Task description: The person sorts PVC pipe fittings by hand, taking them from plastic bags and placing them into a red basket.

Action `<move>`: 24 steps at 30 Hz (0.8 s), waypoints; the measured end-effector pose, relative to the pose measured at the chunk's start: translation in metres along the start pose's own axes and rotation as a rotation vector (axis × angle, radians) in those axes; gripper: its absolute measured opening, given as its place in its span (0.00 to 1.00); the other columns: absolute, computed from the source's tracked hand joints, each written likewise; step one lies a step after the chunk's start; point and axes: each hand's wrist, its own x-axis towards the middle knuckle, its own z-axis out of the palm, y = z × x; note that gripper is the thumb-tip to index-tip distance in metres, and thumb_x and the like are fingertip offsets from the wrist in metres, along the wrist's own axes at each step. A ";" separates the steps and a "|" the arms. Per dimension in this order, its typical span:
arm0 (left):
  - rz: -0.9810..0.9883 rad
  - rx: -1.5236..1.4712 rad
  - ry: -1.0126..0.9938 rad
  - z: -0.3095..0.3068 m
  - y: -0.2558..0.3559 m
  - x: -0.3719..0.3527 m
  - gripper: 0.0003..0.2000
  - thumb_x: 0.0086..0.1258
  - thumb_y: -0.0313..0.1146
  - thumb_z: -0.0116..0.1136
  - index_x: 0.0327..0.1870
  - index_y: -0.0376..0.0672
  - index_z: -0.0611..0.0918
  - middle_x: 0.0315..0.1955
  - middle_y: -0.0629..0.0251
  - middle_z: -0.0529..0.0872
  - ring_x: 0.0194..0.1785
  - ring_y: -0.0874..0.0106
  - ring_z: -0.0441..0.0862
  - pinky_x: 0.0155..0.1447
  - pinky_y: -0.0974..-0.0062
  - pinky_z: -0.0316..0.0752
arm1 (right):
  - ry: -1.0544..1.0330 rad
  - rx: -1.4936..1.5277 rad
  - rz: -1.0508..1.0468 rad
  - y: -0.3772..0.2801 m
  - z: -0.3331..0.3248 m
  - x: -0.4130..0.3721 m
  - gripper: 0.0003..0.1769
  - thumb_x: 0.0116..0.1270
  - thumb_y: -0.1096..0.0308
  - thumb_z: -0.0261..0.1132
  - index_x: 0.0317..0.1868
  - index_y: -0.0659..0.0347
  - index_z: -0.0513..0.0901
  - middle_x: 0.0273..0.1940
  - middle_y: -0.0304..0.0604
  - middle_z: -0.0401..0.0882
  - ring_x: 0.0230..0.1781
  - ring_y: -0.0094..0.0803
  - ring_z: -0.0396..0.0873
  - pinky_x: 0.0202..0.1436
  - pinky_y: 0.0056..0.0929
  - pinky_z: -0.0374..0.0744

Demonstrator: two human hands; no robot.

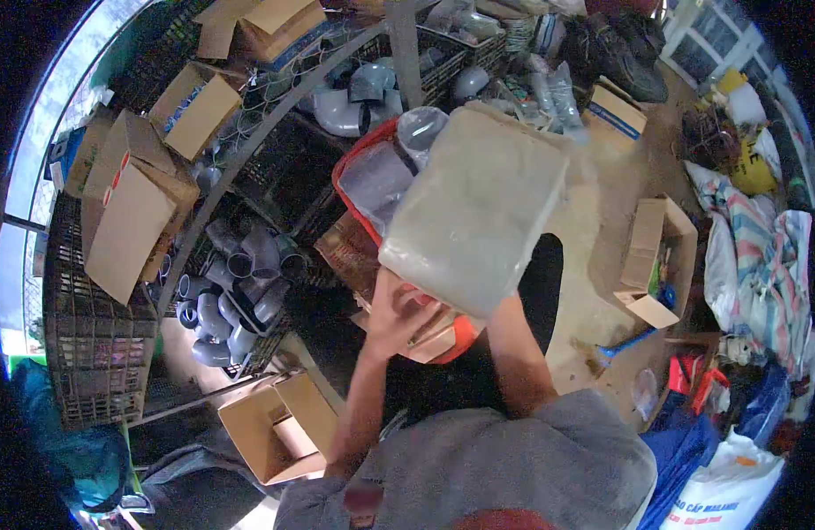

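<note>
Storeroom floor spreads beneath a pale, slab-like package, tilted in front of a person. At its lower edge, the left hand's fingers are loosely bent, their hold unclear; the right hand's fingers are hidden behind it. Below sits a red-edged container, near grey pipe fittings.

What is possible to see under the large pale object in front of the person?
Below the lower edge of the pale object, the left hand and a red-orange piece show. The right forearm runs beneath; the right hand and anything else there are covered.
</note>
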 end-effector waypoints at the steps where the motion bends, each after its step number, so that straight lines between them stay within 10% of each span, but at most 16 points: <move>1: 0.031 -0.036 0.007 0.003 -0.003 0.002 0.33 0.61 0.24 0.76 0.69 0.40 0.76 0.68 0.59 0.79 0.71 0.64 0.77 0.73 0.61 0.74 | -0.001 -0.007 -0.011 0.002 0.000 0.001 0.37 0.71 0.36 0.53 0.69 0.54 0.75 0.62 0.44 0.80 0.61 0.43 0.79 0.66 0.47 0.79; 4: 0.199 0.486 -0.038 -0.027 -0.053 0.017 0.36 0.61 0.23 0.76 0.72 0.39 0.73 0.62 0.60 0.81 0.66 0.67 0.79 0.68 0.65 0.76 | 0.004 -0.018 -0.007 0.004 0.004 -0.006 0.36 0.71 0.36 0.53 0.68 0.53 0.76 0.62 0.44 0.80 0.61 0.43 0.80 0.66 0.47 0.79; 9: 0.176 0.285 0.008 -0.043 -0.032 0.031 0.27 0.64 0.26 0.71 0.65 0.35 0.78 0.55 0.56 0.85 0.60 0.66 0.82 0.66 0.64 0.77 | 0.025 -0.043 -0.024 0.006 0.006 -0.007 0.35 0.72 0.36 0.52 0.67 0.53 0.77 0.61 0.44 0.81 0.60 0.43 0.80 0.65 0.47 0.80; 13: 0.358 0.616 0.353 -0.070 -0.004 0.036 0.15 0.72 0.21 0.50 0.58 0.31 0.78 0.48 0.56 0.84 0.53 0.64 0.82 0.62 0.65 0.76 | 0.105 -0.061 -0.029 0.002 -0.013 0.002 0.34 0.72 0.37 0.52 0.66 0.53 0.78 0.60 0.44 0.81 0.60 0.43 0.80 0.65 0.47 0.80; 17: 0.521 0.522 0.690 -0.111 0.019 0.029 0.16 0.69 0.20 0.47 0.56 0.34 0.75 0.54 0.58 0.76 0.61 0.66 0.73 0.67 0.70 0.68 | 0.177 -0.073 0.088 -0.008 -0.029 0.007 0.33 0.73 0.37 0.52 0.65 0.53 0.78 0.59 0.44 0.82 0.59 0.43 0.80 0.65 0.47 0.80; 19: 0.343 -0.046 0.777 -0.091 0.056 0.029 0.16 0.68 0.22 0.49 0.57 0.35 0.74 0.54 0.59 0.76 0.62 0.65 0.73 0.67 0.69 0.68 | 0.187 -0.138 0.110 -0.007 -0.017 0.000 0.33 0.73 0.37 0.52 0.64 0.53 0.79 0.59 0.43 0.82 0.59 0.43 0.80 0.64 0.47 0.80; 22: 0.706 0.315 0.341 -0.046 0.095 0.024 0.20 0.71 0.32 0.56 0.63 0.39 0.77 0.64 0.56 0.78 0.66 0.64 0.77 0.71 0.63 0.69 | 0.182 -0.376 -0.013 0.001 0.016 -0.022 0.32 0.73 0.38 0.53 0.64 0.52 0.80 0.59 0.45 0.82 0.59 0.43 0.81 0.66 0.47 0.79; 23: 0.658 0.862 0.062 -0.027 0.134 0.013 0.22 0.71 0.35 0.60 0.65 0.41 0.80 0.72 0.51 0.76 0.73 0.59 0.76 0.76 0.57 0.67 | 0.179 -0.455 -0.055 0.005 0.017 -0.023 0.32 0.73 0.39 0.53 0.64 0.52 0.80 0.59 0.46 0.82 0.59 0.43 0.81 0.67 0.47 0.79; 24: 0.571 0.786 -0.254 0.001 0.144 0.022 0.24 0.69 0.37 0.64 0.67 0.43 0.82 0.76 0.49 0.72 0.78 0.52 0.70 0.80 0.54 0.63 | -0.055 -0.241 0.002 0.012 -0.003 -0.015 0.32 0.72 0.40 0.53 0.65 0.53 0.79 0.60 0.48 0.82 0.60 0.45 0.81 0.67 0.48 0.79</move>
